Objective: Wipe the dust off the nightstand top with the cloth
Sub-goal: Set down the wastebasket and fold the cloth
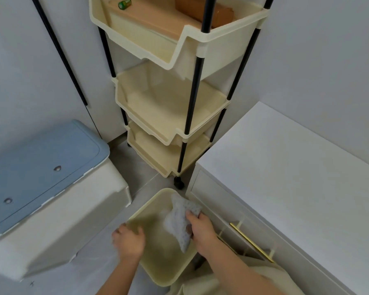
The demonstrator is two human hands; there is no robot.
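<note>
The white nightstand (pixel 290 167) stands at the right, its flat top bare, with a gold drawer handle (pixel 251 242) on its front. My right hand (pixel 202 231) is shut on a crumpled pale grey-white cloth (pixel 179 222), held over a cream plastic bin (pixel 158 262) on the floor, left of the nightstand. My left hand (pixel 129 239) grips the bin's left rim. Both hands are below the level of the nightstand top.
A cream three-tier trolley (pixel 175 116) with black poles and wheels stands in the corner behind the bin; its top tray holds cardboard boxes and a green can (pixel 124 2). A storage box with a blue lid (pixel 41 165) sits at the left. Grey floor lies between them.
</note>
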